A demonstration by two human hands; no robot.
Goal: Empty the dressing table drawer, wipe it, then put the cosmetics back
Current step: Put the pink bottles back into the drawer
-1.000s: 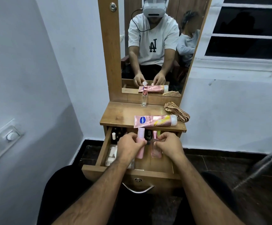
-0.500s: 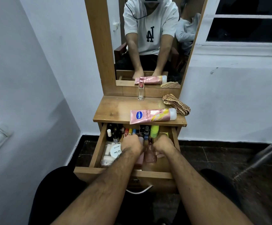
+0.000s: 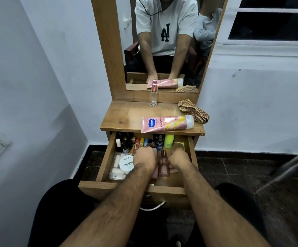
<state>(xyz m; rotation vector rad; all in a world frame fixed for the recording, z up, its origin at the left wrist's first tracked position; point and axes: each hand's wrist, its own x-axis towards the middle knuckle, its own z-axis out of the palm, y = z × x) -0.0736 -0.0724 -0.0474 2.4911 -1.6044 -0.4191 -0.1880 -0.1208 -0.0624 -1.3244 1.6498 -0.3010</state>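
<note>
Nearest to us, the drawer (image 3: pixel 109 187) of the dressing table stands pulled out, its curved metal handle (image 3: pixel 153 207) showing below the front panel. Both our forearms reach over that front edge into it. Our left hand (image 3: pixel 144 160) is curled around a slim pale pink bottle (image 3: pixel 155 171) near the drawer's middle. Our right hand (image 3: pixel 178 159) sits just beside it, fingers curled against a clear pink glass bottle (image 3: pixel 164 168) with a dark cap; we cannot tell how firmly it holds it. The two bottles are close together between our hands.

In the drawer's front left corner lies a clear plastic box (image 3: pixel 117 171) of pale items, with a round white nail polish remover tub (image 3: pixel 126 164) resting on it. Along the drawer's back edge stands a row of small bottles: dark nail polishes (image 3: pixel 125 142) at the left, colourful little tubes (image 3: pixel 142 142) in the middle, a small spray bottle (image 3: pixel 160 141), and a lime green container (image 3: pixel 168 140) toward the right.

On the tabletop (image 3: pixel 123 116) above, a pink Vaseline tube (image 3: pixel 167 123) lies along the front edge, its white cap pointing right. A brown checked cloth (image 3: pixel 192 110) is bunched at the right edge, touching the cap end. At the back edge, against the mirror (image 3: pixel 162 50), a tall clear perfume bottle (image 3: pixel 153 97) with a pink cap stands upright.
</note>
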